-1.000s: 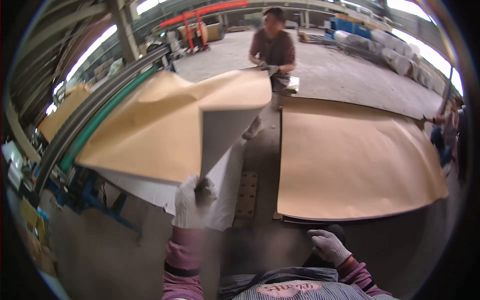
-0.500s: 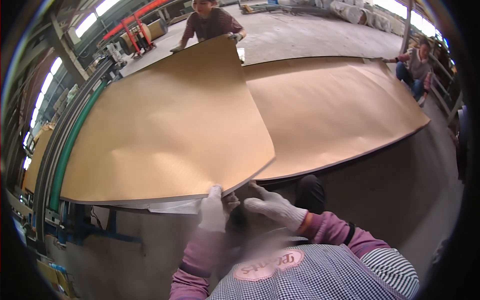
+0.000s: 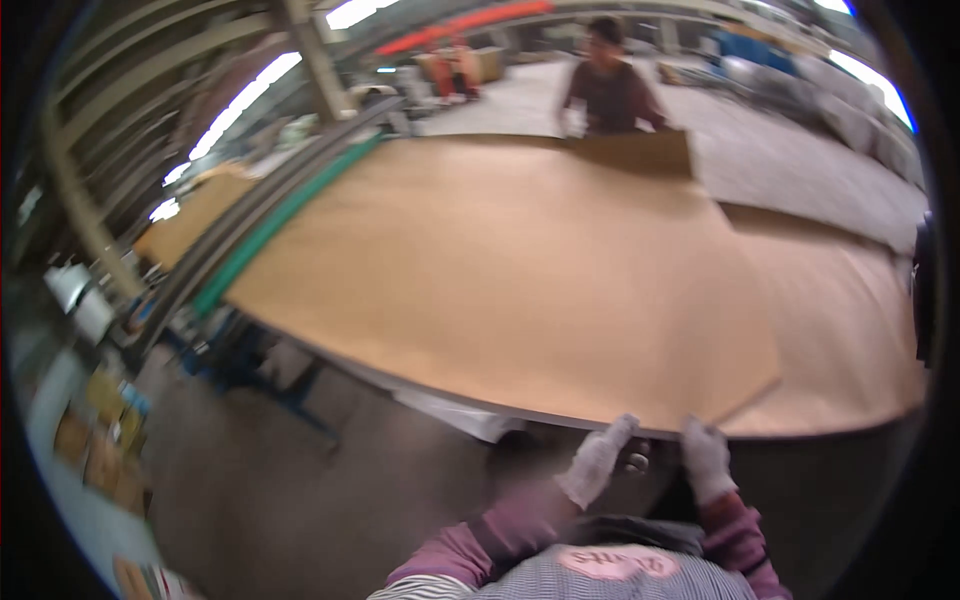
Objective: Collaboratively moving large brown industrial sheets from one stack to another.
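A large brown sheet, smooth like kraft paper or board, stretches across the view from a green roller bar on the left. My left hand, in a white glove, grips its near edge with the thumb on top and the fingers beneath. Close to the sheet's near right corner, my gloved right hand pinches the same edge. Another brown sheet lies partly beneath it on the right. Across from me a person stands at the far edge, part of which is bent up there; motion blurs that person's hands.
The green roller belongs to a long machine frame, with blue legs below. White sheeting hangs under the near edge. Red lifting equipment stands at the back, wrapped rolls at the far right. Boxes sit lower left.
My view has swung left, so the person at the far right is out of sight. My right hand has come from beside the sheet onto its edge. The raised far corner has dropped.
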The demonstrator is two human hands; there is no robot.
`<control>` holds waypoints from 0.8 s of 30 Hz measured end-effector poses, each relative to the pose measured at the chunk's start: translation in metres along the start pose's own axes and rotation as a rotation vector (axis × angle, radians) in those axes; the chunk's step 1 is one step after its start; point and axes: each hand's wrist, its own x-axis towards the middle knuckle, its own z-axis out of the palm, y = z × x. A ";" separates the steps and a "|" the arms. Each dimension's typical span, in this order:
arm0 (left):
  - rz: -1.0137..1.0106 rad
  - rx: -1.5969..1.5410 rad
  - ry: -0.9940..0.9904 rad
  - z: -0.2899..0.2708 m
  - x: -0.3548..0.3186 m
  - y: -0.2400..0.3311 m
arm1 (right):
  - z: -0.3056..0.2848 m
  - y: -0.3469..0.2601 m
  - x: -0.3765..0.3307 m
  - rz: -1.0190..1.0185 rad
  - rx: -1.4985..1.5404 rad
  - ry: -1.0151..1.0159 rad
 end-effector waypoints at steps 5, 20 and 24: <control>0.158 -0.188 0.211 -0.041 -0.041 0.057 | -0.053 0.003 -0.008 0.515 0.803 -0.107; 0.077 -0.025 0.007 -0.075 0.053 -0.022 | -0.108 0.056 -0.006 0.653 1.030 0.182; -0.027 -0.067 -0.042 -0.049 0.067 -0.039 | -0.094 0.045 -0.001 0.828 1.145 -0.021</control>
